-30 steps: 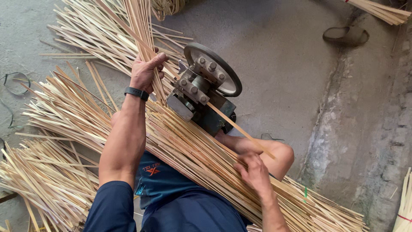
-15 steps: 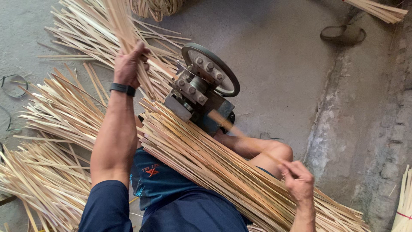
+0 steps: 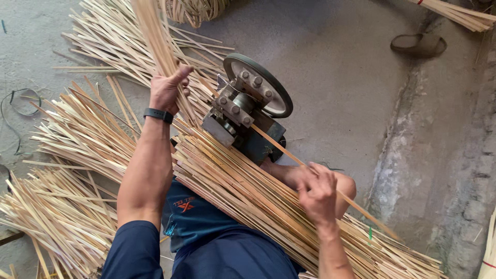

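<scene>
Rough concrete floor (image 3: 336,62) strewn with bamboo strips. Left hand (image 3: 168,88) at eleven o'clock, fist closed around drawn strips (image 3: 150,31); right hand (image 3: 318,188) at four, pinching one strip (image 3: 289,150) angled for feeding into splitting machine (image 3: 248,108).

Splitting machine (image 3: 247,116) stood at centre, on concrete floor (image 3: 351,88), wheel (image 3: 261,85) on its far side. Long bundle of strips (image 3: 258,206) lay across person's lap, running from machine toward lower right. Single strip (image 3: 289,155) ran from machine's right side under right hand (image 3: 316,192). Left hand (image 3: 168,90) sat left of machine, around upright sheaf (image 3: 155,41). Loose strip piles (image 3: 67,206) lay left. Shoe, probably, (image 3: 418,45) far right.
</scene>
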